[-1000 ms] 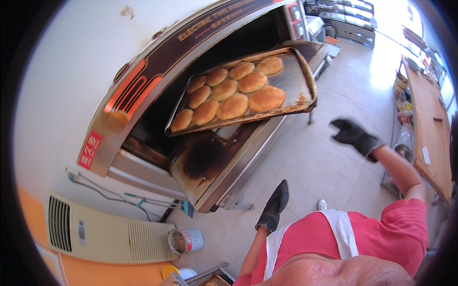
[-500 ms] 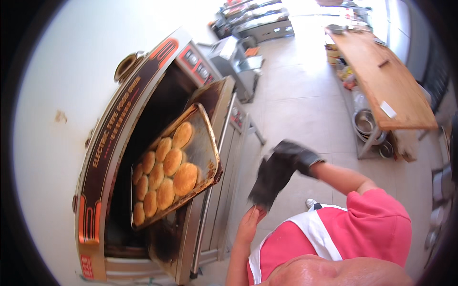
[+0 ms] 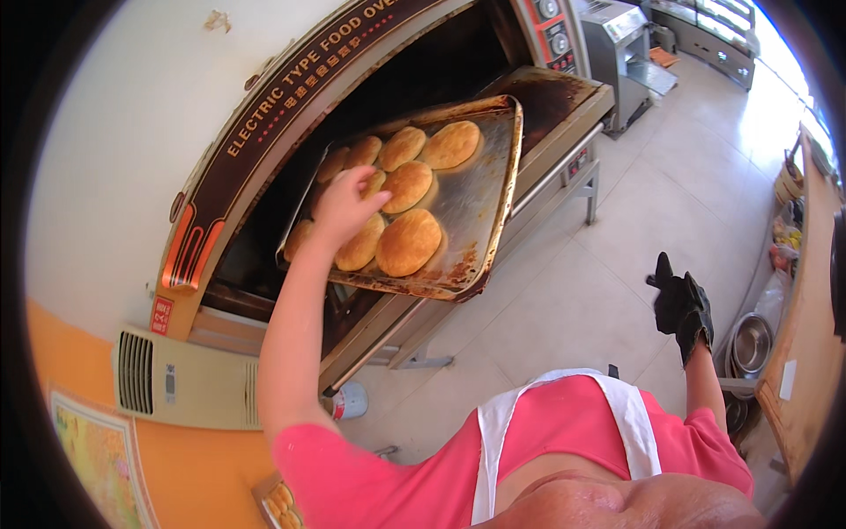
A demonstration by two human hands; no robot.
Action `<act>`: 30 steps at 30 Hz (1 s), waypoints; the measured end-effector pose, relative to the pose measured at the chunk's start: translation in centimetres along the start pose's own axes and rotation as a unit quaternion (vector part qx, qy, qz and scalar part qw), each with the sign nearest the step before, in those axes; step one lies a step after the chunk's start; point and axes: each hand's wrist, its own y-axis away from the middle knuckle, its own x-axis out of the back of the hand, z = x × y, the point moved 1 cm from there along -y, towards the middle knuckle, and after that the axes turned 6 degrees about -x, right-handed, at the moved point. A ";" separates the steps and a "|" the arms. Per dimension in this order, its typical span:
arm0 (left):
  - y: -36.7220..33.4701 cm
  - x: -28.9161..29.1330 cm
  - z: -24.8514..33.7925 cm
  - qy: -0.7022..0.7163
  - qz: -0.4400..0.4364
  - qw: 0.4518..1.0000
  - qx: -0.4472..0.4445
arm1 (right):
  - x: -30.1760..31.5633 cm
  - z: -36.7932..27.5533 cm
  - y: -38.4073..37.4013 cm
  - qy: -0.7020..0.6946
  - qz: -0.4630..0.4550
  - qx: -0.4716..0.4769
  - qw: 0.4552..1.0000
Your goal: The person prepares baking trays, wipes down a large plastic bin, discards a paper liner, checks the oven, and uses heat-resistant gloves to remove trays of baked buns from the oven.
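Note:
My bare left hand point(image 3: 345, 210) reaches over a stained metal baking tray point(image 3: 480, 189) carrying several round, golden-brown flatbreads point(image 3: 409, 242). Its thumb and fingers are apart, curved just above or touching the breads in the middle; the exact contact is hidden. The tray lies at a slant, partly inside the deck oven point(image 3: 397, 66) and partly on its lowered door point(image 3: 564, 119). Off to the right, away from the tray, my right hand point(image 3: 686, 309) wears a black glove and is closed on what looks like a second black glove, whose loose fingers stick out.
A wooden worktable point(image 3: 797, 414) stands at right, with metal bowls point(image 3: 752, 342) beneath it. Past the oven is a grey machine point(image 3: 612, 53). At lower left are a beige air conditioner point(image 3: 189, 379), a white tub point(image 3: 350, 401) and another tray of breads point(image 3: 282, 507).
My hands, together near the black glove before, are now far apart. The left has moved over the tray, the right out to the right. The view has turned toward the oven.

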 end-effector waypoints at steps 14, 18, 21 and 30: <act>-9.5 -7.0 -2.9 -0.156 -0.241 0.953 0.091 | -0.8 1.7 0.7 0.220 0.004 0.007 0.976; -9.8 -4.1 -8.5 0.105 -0.133 0.974 0.147 | -1.5 1.5 0.9 0.251 0.111 -0.022 0.961; -9.5 -4.3 -9.9 0.247 -0.079 0.951 0.168 | -2.4 1.0 1.6 0.054 0.081 -0.083 0.992; -7.0 -2.9 -4.2 0.162 -0.004 0.987 -0.003 | -4.7 1.5 0.9 0.023 -0.042 -0.097 0.994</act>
